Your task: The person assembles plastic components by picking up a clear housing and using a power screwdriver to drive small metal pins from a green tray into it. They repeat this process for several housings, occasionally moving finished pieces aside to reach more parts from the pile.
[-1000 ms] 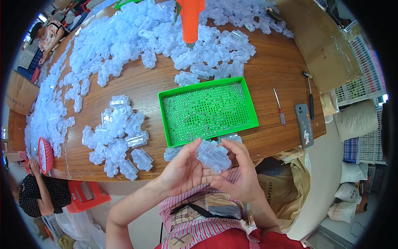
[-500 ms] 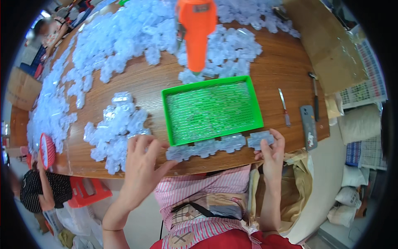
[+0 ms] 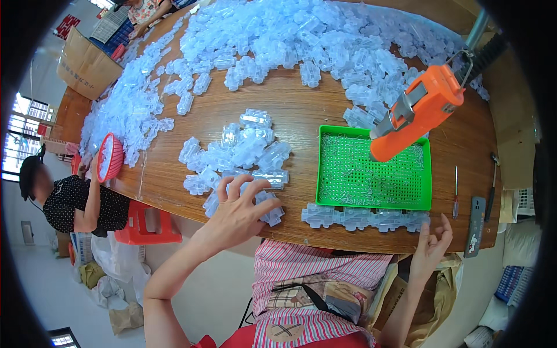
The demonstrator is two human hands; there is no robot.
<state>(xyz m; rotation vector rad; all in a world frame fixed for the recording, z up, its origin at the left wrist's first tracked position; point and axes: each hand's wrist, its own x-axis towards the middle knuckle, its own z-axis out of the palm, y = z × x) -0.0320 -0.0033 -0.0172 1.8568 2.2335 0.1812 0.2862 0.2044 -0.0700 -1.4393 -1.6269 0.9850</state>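
Observation:
My left hand (image 3: 237,210) reaches over the near edge of a small pile of clear plastic pieces (image 3: 237,152), its fingers spread and curved. The fingertips are close to the nearest pieces; whether they touch is unclear. My right hand (image 3: 432,246) is open beside the right end of a row of clear plastic pieces (image 3: 364,219), with thumb and forefinger apart. That row lies along the near side of a green perforated tray (image 3: 376,199), which holds many small metal screws. An orange power screwdriver (image 3: 419,113) hangs tilted over the tray, its tip hiding part of it.
A large heap of similar clear pieces (image 3: 272,35) spreads across the back and left of the wooden table (image 3: 174,148). A small screwdriver (image 3: 456,191), a grey phone (image 3: 474,226) and a hammer-like tool (image 3: 492,188) lie at right. A co-worker (image 3: 72,197) sits at left near a red basket (image 3: 110,156).
The view has shifted, placing the table contents differently. My right hand has let go of the end piece, which now adjoins the row. My left hand has moved from the row to the small pile.

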